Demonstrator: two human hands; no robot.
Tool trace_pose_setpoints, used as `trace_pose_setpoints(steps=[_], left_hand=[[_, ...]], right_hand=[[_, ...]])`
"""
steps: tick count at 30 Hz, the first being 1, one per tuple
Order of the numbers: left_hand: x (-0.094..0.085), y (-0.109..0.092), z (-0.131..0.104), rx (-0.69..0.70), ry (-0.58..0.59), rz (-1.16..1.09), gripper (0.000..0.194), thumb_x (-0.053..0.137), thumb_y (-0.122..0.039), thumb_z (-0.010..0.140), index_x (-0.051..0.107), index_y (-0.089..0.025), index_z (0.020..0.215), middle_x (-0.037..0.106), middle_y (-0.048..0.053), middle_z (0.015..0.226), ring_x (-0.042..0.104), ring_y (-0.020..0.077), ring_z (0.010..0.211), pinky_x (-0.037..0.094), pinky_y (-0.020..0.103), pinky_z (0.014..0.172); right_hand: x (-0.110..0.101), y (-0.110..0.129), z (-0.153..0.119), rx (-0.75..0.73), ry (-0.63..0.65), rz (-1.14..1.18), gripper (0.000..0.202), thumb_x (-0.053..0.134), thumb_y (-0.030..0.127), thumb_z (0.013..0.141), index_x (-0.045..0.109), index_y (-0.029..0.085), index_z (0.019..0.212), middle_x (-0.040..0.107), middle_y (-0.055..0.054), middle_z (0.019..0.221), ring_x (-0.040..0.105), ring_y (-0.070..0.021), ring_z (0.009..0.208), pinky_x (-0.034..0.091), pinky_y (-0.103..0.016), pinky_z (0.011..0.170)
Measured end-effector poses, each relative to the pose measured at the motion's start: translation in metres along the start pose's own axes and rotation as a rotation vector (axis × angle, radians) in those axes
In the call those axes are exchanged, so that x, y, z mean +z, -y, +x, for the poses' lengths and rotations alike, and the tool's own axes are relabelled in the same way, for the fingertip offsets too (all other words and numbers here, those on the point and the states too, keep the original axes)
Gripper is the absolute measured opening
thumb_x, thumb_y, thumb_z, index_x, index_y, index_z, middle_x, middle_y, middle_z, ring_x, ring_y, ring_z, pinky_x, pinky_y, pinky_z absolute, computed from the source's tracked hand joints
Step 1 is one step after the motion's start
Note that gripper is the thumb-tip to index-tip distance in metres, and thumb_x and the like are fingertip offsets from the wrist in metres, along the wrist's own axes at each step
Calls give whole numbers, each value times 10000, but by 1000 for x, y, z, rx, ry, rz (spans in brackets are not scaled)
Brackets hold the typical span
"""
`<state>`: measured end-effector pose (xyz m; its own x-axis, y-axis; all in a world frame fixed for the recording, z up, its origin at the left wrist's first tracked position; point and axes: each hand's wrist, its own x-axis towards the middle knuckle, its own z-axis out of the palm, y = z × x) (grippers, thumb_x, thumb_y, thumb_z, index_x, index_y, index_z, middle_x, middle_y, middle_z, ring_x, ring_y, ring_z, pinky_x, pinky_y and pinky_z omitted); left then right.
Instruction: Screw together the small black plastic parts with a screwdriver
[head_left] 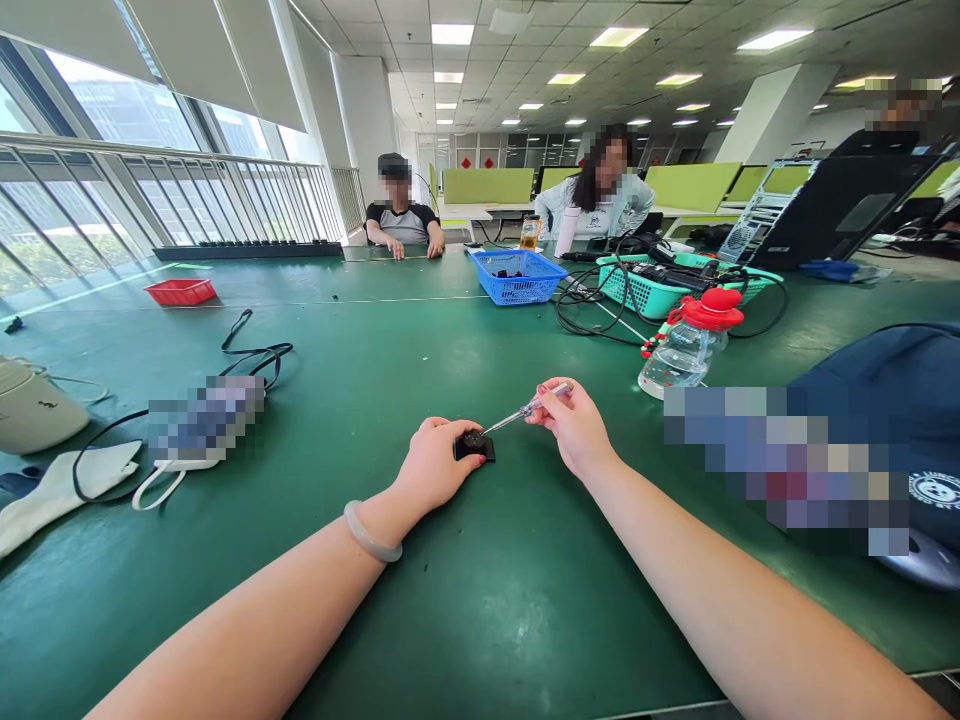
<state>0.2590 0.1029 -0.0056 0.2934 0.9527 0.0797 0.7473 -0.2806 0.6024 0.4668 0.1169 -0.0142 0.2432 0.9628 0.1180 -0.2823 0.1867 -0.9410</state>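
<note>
Near the middle of the green table, my left hand [439, 460] grips a small black part [484, 449], with the thumb and fingers closed around its left side. The part rests on the tabletop; its exact kind is too small to make out. My right hand [568, 425] pinches the clear handle of a screwdriver [517, 415]. Its thin metal shaft slants down to the left, and the tip meets or nearly meets the top of the black part. A pale bangle [369, 536] circles my left wrist.
Farther back stand a red tray [180, 292], a blue basket [519, 288] with dark pieces, and a green basket [637, 292] with black cables. A red-capped bottle [679, 350] and a dark blue bag [885, 390] sit right. A white glove [71, 485] lies left. Two people sit across the table.
</note>
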Motion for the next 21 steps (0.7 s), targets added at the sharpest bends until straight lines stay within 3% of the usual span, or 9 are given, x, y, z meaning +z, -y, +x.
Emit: trace_pose_setpoints(steps=[4, 11, 18, 21], left_hand=[[0, 1, 1, -34, -26, -3, 374, 739, -249, 801, 713, -299, 1171, 693, 67, 1113, 534, 272, 1239, 455, 424, 1081], [1, 1, 1, -34, -32, 9, 386, 740, -241, 804, 707, -300, 1184, 694, 67, 1116, 544, 265, 1230, 454, 419, 1082], [1, 3, 2, 3, -44, 15, 378, 741, -231, 803, 704, -282, 1177, 718, 55, 1105, 556, 257, 1192, 459, 410, 1069], [0, 2, 1, 18, -32, 16, 369, 727, -239, 810, 699, -267, 1177, 726, 47, 1123, 549, 263, 1191, 454, 421, 1072]], right_hand=[[2, 1, -4, -84, 38, -14, 356, 815, 426, 702, 531, 226, 780, 626, 68, 635, 580, -83, 531, 529, -254, 609], [4, 5, -10, -145, 213, -46, 347, 757, 453, 750, 486, 239, 784, 617, 37, 735, 569, -108, 514, 404, -233, 426], [11, 21, -36, -483, 472, -476, 239, 595, 325, 889, 473, 228, 707, 546, 21, 684, 441, -97, 525, 385, -259, 516], [17, 26, -45, -688, 570, -659, 168, 566, 259, 884, 522, 236, 723, 548, 7, 681, 486, -130, 600, 436, -270, 582]])
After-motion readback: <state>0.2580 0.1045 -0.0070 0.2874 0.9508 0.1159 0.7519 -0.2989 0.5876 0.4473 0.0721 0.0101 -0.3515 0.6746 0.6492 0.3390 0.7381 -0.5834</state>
